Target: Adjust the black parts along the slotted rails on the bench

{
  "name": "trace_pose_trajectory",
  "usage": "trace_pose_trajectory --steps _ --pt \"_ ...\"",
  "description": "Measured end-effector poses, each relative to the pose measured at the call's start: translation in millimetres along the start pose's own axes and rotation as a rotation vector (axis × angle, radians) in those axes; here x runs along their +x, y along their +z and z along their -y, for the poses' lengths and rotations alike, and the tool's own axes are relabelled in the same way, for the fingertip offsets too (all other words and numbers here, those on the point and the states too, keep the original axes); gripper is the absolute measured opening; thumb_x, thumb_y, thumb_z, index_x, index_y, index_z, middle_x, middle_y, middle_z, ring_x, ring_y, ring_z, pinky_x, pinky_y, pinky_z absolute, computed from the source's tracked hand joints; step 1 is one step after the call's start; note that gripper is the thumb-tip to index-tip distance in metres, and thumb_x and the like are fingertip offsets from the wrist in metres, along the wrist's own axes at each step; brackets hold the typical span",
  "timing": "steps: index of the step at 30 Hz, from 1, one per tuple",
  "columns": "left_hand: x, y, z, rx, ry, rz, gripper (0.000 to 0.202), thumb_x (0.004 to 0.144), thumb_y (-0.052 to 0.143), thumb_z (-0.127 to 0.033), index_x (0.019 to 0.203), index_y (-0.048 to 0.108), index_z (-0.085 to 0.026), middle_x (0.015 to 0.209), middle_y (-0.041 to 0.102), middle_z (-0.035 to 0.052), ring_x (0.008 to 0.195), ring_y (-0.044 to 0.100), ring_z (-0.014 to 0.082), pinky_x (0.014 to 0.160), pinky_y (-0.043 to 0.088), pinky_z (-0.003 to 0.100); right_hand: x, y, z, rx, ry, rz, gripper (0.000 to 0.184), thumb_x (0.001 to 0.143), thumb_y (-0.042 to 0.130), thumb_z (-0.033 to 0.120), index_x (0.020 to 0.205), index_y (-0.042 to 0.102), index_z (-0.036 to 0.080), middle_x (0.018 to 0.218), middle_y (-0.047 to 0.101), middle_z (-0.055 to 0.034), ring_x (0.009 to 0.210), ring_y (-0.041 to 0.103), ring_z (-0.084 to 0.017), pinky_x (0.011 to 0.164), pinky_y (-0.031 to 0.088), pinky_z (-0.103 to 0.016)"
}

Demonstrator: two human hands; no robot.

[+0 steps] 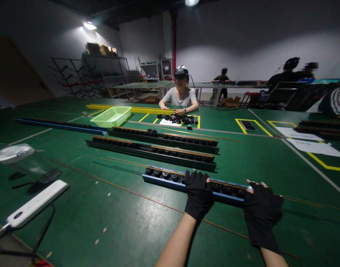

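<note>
Both my hands wear black fingerless gloves. My left hand (198, 194) lies over the middle of a blue rail (164, 178) filled with black clips, fingers curled down onto its top. My right hand (261, 213) grips the rail's right end, fingertips wrapped over its edge. The rail lies flat on the green table (116, 222), right in front of me. A thin copper rod (136, 193) runs along the table just before the rail.
Two longer black rails (154, 152) (170, 139) with clips lie farther back, beside a green basket (111, 116) and a long blue rail (58, 125). A person sits opposite by a pile of black parts (178, 119). A white device (36, 203) with cable lies left.
</note>
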State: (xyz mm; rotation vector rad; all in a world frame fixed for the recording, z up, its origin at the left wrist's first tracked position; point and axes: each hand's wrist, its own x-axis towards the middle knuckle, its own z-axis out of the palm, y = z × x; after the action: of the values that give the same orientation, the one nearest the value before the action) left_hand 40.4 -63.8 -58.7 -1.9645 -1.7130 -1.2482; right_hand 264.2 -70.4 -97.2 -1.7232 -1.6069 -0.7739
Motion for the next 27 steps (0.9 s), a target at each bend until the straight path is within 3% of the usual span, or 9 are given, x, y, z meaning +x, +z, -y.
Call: trace_pose_trajectory --steps 16,27 --pt "-1.0 -0.8 0.4 -0.036 -0.004 0.032 0.015 0.09 0.055 -0.021 0.096 0.068 -0.027 0.085 0.069 0.0008 0.094 0.06 0.0215 0.109 0.03 0.048 6.3 -5.3 5.1 0.015 0.041 0.019 0.038 0.095 0.033 0.037 0.105 0.065 0.019 0.105 0.066 -0.0103 0.113 0.053 -0.028 0.101 0.029 -0.049" --pt "0.1 -1.4 0.3 -0.02 -0.014 0.04 0.014 0.09 0.054 -0.022 0.09 0.067 -0.026 0.083 0.068 0.0016 0.093 0.061 0.0216 0.107 0.032 0.048 7.7 -3.9 2.4 0.01 0.017 0.002 0.036 0.093 0.034 0.036 0.097 0.065 0.019 0.099 0.066 -0.0101 0.106 0.055 -0.028 0.094 0.03 -0.045"
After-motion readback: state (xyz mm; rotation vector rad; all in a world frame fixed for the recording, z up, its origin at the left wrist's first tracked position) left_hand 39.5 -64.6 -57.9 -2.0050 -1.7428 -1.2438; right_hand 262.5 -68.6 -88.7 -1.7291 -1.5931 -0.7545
